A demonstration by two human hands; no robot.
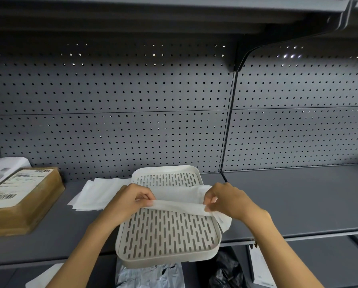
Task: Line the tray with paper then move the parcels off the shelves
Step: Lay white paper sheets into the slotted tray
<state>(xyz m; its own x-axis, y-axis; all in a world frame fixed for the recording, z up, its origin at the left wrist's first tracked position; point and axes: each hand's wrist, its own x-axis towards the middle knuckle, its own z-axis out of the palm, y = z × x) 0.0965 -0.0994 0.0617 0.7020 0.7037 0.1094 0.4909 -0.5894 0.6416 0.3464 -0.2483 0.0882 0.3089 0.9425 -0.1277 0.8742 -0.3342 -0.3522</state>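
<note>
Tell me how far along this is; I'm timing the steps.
Nothing looks finished. In hand: both the left hand and right hand pinch a paper sheet over the slotted tray, which shows bare. Left: laying it flat, then moving parcels like the labelled box.

A dark grey pegboard wall backs the grey metal shelf. A slotted upright divides two bays, beneath an upper shelf. Pinpoints of light shine through some holes.

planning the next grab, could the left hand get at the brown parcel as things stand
Probably not yet: the left hand pinches the paper sheet over the tray. The brown parcel itself lies unobstructed on the shelf.
</note>
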